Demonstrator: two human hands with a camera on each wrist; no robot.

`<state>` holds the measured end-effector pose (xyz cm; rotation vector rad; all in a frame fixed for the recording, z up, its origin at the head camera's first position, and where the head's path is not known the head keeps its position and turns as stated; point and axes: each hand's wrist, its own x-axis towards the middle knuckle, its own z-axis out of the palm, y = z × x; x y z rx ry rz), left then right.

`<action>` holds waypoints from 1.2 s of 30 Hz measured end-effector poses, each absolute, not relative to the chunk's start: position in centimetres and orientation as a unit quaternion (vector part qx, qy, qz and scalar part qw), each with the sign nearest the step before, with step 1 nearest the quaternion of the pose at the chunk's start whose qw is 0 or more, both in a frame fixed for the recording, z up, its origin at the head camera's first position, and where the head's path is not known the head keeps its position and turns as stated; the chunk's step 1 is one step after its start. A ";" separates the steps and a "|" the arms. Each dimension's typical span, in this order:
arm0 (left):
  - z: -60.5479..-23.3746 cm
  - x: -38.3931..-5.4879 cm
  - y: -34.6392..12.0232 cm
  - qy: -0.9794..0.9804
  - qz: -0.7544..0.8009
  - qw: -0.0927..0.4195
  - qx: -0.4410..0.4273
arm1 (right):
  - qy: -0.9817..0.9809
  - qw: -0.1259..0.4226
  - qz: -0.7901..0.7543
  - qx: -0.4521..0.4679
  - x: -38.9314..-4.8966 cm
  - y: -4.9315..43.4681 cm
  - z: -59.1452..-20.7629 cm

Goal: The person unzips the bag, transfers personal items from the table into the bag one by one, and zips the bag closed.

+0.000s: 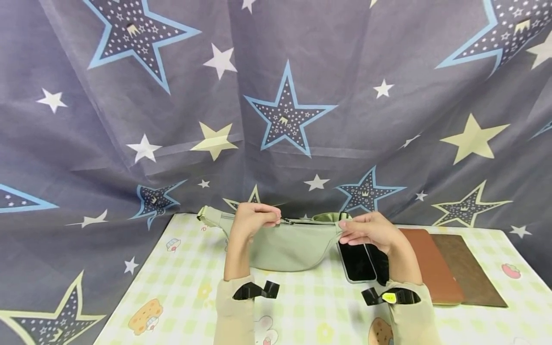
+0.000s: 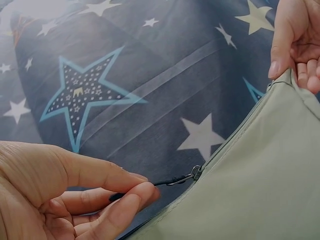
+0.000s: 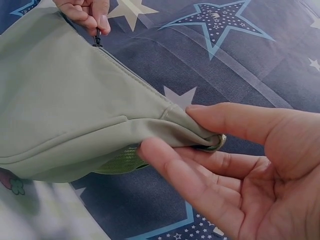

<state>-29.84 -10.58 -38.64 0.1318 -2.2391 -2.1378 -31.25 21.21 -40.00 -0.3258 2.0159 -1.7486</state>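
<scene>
A pale green waist bag point(image 1: 289, 249) is held up by its top edge, belly hanging toward the table. My left hand point(image 1: 252, 223) pinches the black cord of the zipper pull point(image 2: 185, 177) between thumb and index finger; the cord stretches taut from the metal slider in the left wrist view. At the bag's right end, my right hand point(image 1: 371, 232) grips the corner point(image 3: 195, 127) between thumb and fingers. Green strap webbing point(image 1: 332, 217) shows behind the bag, and a strap end with a buckle point(image 1: 209, 215) sticks out at the left.
A black-screened phone point(image 1: 357, 262) lies by the bag's right side, with a black item point(image 1: 379, 261) partly hidden under my right wrist. Farther right lie a reddish-brown notebook point(image 1: 433, 268) and a darker brown one point(image 1: 472, 270). A star-patterned curtain point(image 1: 345, 129) hangs behind the checked tablecloth point(image 1: 181, 278).
</scene>
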 end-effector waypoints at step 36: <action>-38.1 -29.5 -12.1 -0.704 -0.709 -0.023 0.025 | 0.729 0.230 -0.633 -0.119 -31.3 21.3 -40.2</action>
